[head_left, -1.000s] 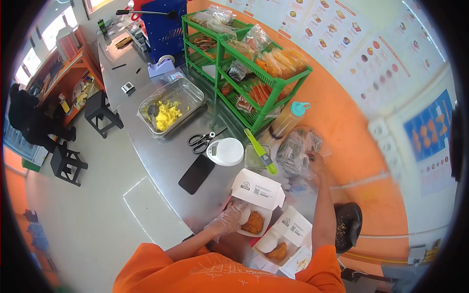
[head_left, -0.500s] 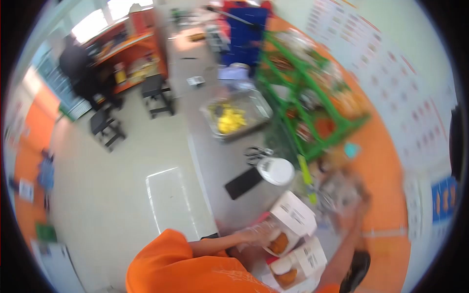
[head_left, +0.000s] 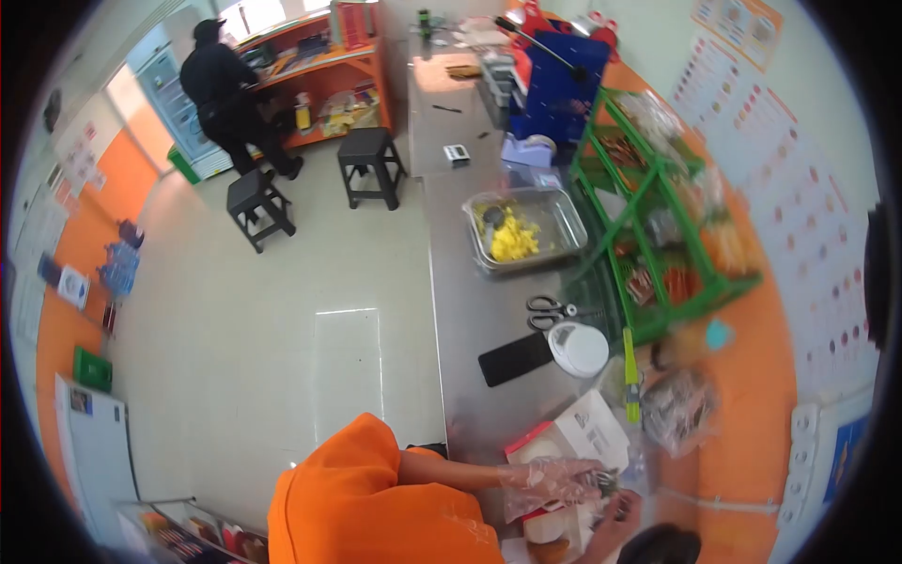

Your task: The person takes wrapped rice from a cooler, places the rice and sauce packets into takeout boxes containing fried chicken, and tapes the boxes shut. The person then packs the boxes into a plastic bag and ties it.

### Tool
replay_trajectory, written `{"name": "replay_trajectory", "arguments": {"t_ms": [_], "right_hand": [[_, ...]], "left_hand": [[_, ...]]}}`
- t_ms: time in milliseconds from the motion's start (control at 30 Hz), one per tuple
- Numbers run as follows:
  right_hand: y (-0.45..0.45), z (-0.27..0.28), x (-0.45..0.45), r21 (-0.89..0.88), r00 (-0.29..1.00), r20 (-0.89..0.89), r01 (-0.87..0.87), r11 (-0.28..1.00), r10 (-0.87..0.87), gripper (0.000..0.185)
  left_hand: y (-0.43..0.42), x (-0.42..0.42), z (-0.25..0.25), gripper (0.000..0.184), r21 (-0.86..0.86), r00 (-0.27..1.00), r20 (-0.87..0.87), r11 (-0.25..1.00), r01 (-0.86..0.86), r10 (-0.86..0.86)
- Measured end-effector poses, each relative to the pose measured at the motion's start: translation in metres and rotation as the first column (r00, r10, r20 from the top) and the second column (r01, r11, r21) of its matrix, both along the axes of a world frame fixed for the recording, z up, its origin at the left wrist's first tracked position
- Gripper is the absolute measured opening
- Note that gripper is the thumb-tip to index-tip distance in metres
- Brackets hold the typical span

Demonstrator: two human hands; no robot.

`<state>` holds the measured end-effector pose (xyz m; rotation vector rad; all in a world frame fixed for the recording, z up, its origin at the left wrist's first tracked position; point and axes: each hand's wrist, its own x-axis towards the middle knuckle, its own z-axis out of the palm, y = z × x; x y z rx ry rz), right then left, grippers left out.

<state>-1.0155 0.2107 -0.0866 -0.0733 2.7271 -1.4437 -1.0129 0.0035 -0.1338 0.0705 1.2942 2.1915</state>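
My left hand [head_left: 554,481], in a clear plastic glove, reaches over the open white-and-red food boxes. Its fingers are closed on a small clear packet [head_left: 604,482] with something dark inside, too small to name. Close below it, my right hand [head_left: 617,517] has its fingers curled at the packet's lower side. The upper box shows its white printed lid [head_left: 592,428]; my gloved hand hides much of its inside. In the lower box, a browned fried piece [head_left: 550,550] shows under my wrists. A crumpled clear bag [head_left: 678,411] of small items lies to the right.
Along the steel counter [head_left: 474,418] are a black phone [head_left: 515,359], a round white tub [head_left: 578,349], scissors [head_left: 548,312] and a glass tray [head_left: 566,246] with yellow food. A green divided rack [head_left: 648,211] holds bagged goods. Across the room, a person in dark clothes [head_left: 221,80] stands by black stools [head_left: 369,160].
My right hand has left the clear bag and come down beside my left hand, over the boxes. A small packet now shows between the hands. The camera view has shifted.
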Motion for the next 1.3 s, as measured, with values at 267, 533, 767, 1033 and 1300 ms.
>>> {"name": "replay_trajectory", "arguments": {"t_ms": [267,533,767,1033,1300], "right_hand": [[-0.039,-0.026,0.069,-0.153,0.909,0.242,0.38,0.912,-0.338,0.02],[0.047,-0.056,0.098,-0.573,0.838,0.281,0.538,0.618,-0.468,0.047],[0.019,-0.073,0.085,-0.237,0.902,0.338,0.356,0.904,-0.267,0.021],[0.013,-0.108,0.1,-0.036,0.987,0.064,0.151,0.988,-0.149,0.013],[0.017,-0.091,0.09,0.25,0.998,0.014,0.061,0.966,-0.067,0.011]], "left_hand": [[-0.019,0.033,-0.005,0.029,-0.562,0.975,-0.22,0.812,-0.157,0.037],[-0.049,0.017,-0.022,0.022,-0.793,0.714,-0.605,0.178,-0.583,-0.354],[-0.034,0.004,-0.058,0.023,-0.932,0.717,-0.268,-0.015,-0.362,-0.643],[-0.038,0.014,-0.106,0.016,-0.564,0.504,-0.438,-0.209,-0.799,-0.745],[-0.045,0.01,-0.066,0.033,-0.929,0.756,-0.277,-0.036,-0.369,-0.593]]}}
